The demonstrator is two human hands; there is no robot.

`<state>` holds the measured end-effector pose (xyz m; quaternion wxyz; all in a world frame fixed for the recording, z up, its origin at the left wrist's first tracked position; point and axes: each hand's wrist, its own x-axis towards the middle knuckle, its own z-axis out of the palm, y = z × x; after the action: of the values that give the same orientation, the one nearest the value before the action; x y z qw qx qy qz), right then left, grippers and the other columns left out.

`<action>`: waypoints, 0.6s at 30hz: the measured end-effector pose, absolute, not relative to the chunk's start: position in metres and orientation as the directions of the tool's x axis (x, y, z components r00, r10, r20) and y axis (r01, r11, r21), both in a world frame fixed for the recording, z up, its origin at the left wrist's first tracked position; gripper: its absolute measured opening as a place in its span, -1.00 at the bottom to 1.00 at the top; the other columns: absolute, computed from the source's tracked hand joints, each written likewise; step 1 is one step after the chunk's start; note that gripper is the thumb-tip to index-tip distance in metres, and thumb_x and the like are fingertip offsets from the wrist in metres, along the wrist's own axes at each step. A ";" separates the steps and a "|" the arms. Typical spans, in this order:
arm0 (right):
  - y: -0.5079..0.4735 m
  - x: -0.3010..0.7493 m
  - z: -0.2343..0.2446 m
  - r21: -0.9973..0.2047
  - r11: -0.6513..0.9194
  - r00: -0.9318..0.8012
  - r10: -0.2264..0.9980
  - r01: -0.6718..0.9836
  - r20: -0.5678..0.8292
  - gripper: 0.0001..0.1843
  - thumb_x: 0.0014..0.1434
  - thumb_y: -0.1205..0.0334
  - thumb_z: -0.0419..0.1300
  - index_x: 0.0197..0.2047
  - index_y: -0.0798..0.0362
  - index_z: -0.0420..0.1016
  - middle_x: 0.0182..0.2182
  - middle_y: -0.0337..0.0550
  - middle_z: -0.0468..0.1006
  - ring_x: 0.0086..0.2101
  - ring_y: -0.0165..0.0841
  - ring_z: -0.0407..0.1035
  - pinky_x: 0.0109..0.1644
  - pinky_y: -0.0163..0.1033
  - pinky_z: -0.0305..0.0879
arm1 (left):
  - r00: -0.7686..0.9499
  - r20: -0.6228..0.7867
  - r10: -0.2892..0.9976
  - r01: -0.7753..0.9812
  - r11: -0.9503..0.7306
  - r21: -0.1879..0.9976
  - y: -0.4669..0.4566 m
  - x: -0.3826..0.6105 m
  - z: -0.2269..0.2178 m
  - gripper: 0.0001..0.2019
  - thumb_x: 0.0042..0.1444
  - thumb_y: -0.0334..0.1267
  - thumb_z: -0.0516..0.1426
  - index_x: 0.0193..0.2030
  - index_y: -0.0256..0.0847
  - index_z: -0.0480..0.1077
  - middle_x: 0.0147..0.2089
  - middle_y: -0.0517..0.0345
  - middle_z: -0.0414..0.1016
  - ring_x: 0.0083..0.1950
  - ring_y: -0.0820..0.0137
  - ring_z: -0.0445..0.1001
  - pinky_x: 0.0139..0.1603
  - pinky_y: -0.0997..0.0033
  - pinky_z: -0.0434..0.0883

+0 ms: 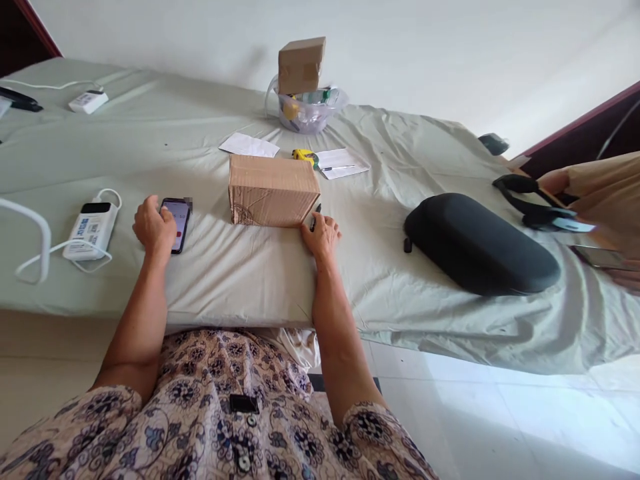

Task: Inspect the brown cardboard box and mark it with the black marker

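My left hand (154, 227) rests on the bed sheet with its fingers curled over the near edge of a black smartphone (179, 223) whose screen is lit. My right hand (321, 235) lies just right of a closed cardboard box (273, 189), fingers closed around a dark pen (316, 216) that points up beside the box's corner. The box sits in the middle of the bed, between my two hands.
A white power bank (91, 228) with cables lies at left. A black oval case (480, 243) sits at right. Behind the box are papers (249, 145), a yellow tape measure (305, 156) and a clear bowl (306, 110) holding a smaller box. Another person's arm (605, 193) shows at the right edge.
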<state>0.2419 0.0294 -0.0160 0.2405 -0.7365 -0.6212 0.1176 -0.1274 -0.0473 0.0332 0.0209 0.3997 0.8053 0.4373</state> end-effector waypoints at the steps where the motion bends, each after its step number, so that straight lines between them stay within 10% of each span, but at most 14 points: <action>1: 0.030 0.242 -0.017 -0.513 -0.113 0.210 0.968 0.851 0.135 -0.42 0.22 0.03 0.16 0.28 -0.03 0.43 0.20 0.13 0.45 0.19 0.01 0.26 0.28 0.20 0.15 | -0.698 0.278 0.660 0.613 0.350 0.708 -0.052 -0.135 0.031 -0.67 0.14 -0.30 0.10 0.05 -0.23 0.44 0.17 -0.29 0.46 0.37 -0.17 0.32 0.42 -0.43 0.14; 5: 0.032 0.244 -0.017 -0.574 -0.138 0.269 0.952 0.807 0.149 -0.47 0.30 0.03 0.05 0.28 -0.01 0.40 0.19 0.15 0.45 0.18 -0.02 0.30 0.27 0.19 0.18 | -0.709 0.253 0.659 0.647 0.462 0.607 -0.065 -0.146 0.023 -0.79 0.17 -0.24 0.05 -0.21 -0.31 0.45 0.10 -0.52 0.44 0.38 -0.37 0.24 0.26 -0.70 0.10; 18: 0.040 0.251 -0.015 -0.806 0.022 0.442 0.827 0.592 0.347 -0.47 0.28 0.09 0.01 0.25 0.11 0.30 0.08 0.15 0.44 -0.02 -0.23 0.43 0.16 -0.03 0.36 | -0.705 0.107 0.701 0.609 0.521 0.599 -0.060 -0.159 0.017 -0.81 0.10 -0.20 0.07 -0.47 -0.19 0.39 -0.21 -0.22 0.60 0.08 -0.16 0.49 0.21 -0.42 0.29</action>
<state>0.2515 0.0396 -0.0146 0.4961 -0.6891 -0.5147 0.1187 -0.1594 -0.0596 0.0173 0.0741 0.3770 0.8688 0.3124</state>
